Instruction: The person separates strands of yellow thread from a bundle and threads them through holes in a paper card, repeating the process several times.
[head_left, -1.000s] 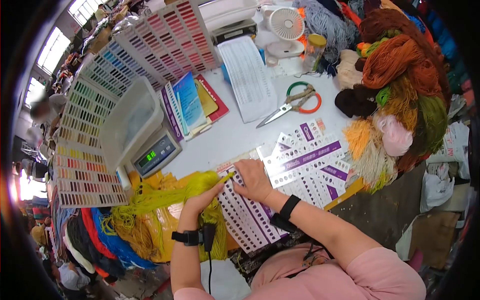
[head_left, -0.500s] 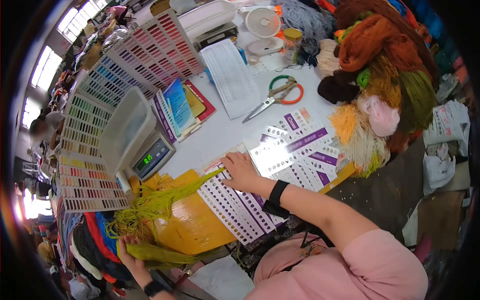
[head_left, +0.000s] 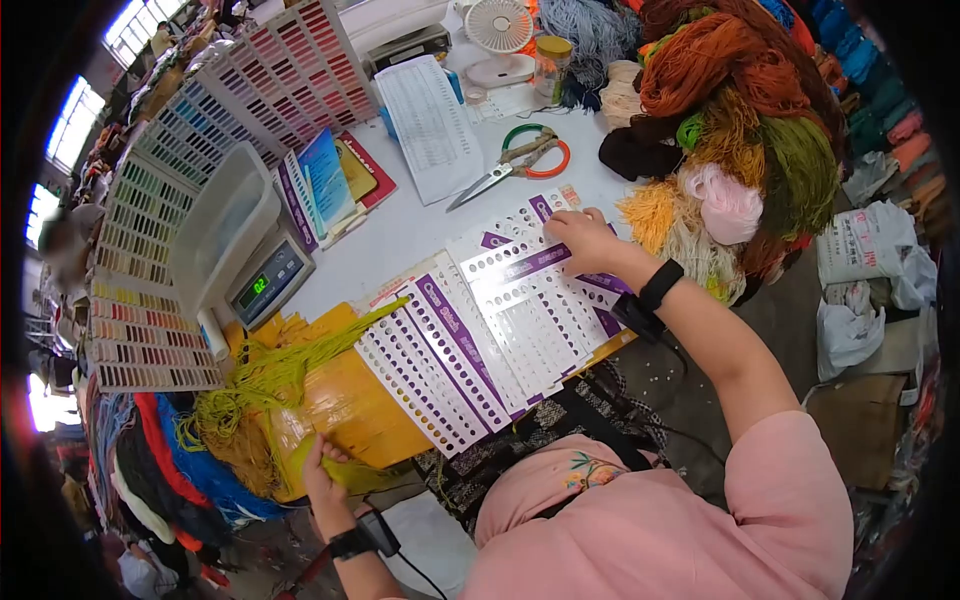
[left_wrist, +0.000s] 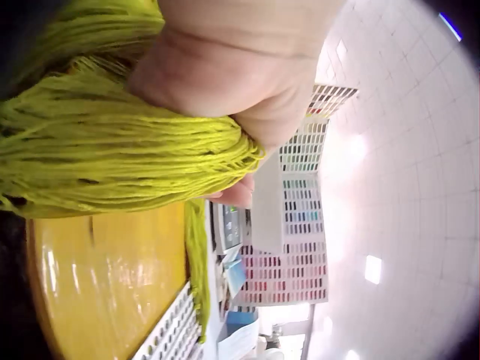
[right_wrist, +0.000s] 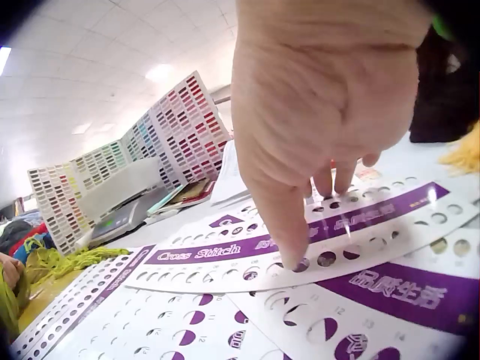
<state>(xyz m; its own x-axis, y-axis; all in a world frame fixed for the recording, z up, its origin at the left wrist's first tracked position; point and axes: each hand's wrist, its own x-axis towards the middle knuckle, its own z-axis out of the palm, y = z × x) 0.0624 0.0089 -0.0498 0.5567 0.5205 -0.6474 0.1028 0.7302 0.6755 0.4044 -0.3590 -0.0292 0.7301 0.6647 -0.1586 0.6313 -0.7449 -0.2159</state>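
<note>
In the head view my left hand (head_left: 330,482), low on the left, grips a yellow-green thread skein (head_left: 345,474). The left wrist view shows the skein (left_wrist: 142,154) looped through that hand (left_wrist: 232,67). My right hand (head_left: 592,243) is over the overlapping punched cards on the right. Its thumb and fingers (right_wrist: 322,142) hold a white card with a purple strip (right_wrist: 199,256) across its width, and the card bows slightly. More yellow-green strands (head_left: 330,345) lie to the left, their thin end on another punched card (head_left: 430,350).
A scale (head_left: 272,277) with a white tray stands at left before a colour chart (head_left: 190,150). Scissors (head_left: 500,172) and a paper list (head_left: 430,125) lie farther back. Coloured yarn (head_left: 730,205) is heaped at right. A yellow board (head_left: 370,410) lies at the front left.
My left hand went from the thread by the cards down to the lower left, gripping the skein. My right hand left the thread end and moved right onto the other cards. The head view shifted.
</note>
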